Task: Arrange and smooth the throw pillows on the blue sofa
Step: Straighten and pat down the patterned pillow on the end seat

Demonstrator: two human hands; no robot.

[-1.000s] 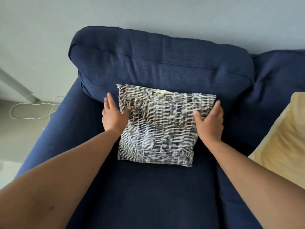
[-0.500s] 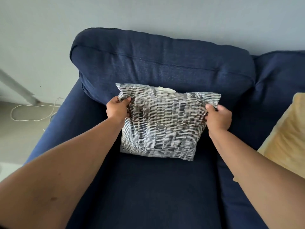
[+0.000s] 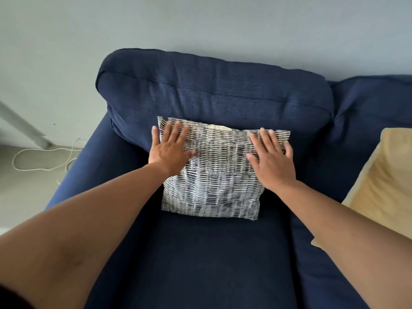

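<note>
A grey and white patterned throw pillow (image 3: 217, 179) leans against the back cushion of the blue sofa (image 3: 209, 259), on its left seat. My left hand (image 3: 169, 148) lies flat on the pillow's upper left part, fingers spread. My right hand (image 3: 273, 156) lies flat on its upper right part, fingers spread too. Neither hand grips the fabric. A small pale tag sticks out at the pillow's top edge. A yellow pillow (image 3: 383, 188) rests on the seat to the right, cut off by the frame edge.
The sofa's left armrest (image 3: 89, 161) borders a grey floor where a white cable (image 3: 40, 159) lies in loops. A grey wall (image 3: 200, 27) stands behind the sofa. A slanted grey leg or pole (image 3: 20, 126) shows at far left.
Half a second ago both hands pinched the pillow's upper corners. They have let go and now lie flat and spread on its front face.
</note>
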